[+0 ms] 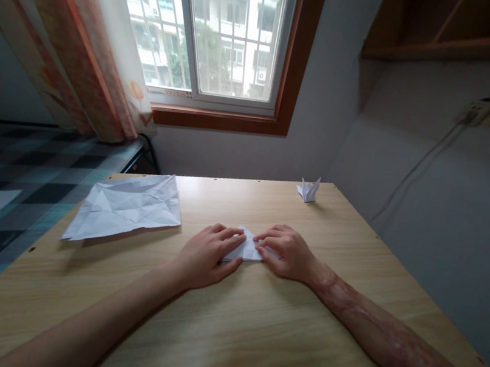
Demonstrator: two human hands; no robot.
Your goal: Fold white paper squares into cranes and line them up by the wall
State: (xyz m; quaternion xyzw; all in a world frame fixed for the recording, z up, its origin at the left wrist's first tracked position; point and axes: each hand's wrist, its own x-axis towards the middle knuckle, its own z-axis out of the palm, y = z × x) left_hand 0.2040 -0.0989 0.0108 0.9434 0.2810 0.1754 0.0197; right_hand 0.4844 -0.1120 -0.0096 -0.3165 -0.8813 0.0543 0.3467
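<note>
A small folded piece of white paper (pixel 246 249) lies on the wooden table (pixel 250 331) between my hands. My left hand (pixel 205 255) rests on its left part, fingers pressed flat on the paper. My right hand (pixel 286 252) covers its right part, fingertips curled down and pinching an edge. Both hands hold the paper against the table. Much of the paper is hidden under the fingers.
A crumpled white sheet (pixel 127 206) lies at the table's left edge. A finished folded paper figure (pixel 308 189) stands at the far right corner. Beyond are a window (pixel 221 33), a curtain (pixel 77 42), a wall with a socket (pixel 479 112) and cable, and a bed (pixel 7 172) on the left.
</note>
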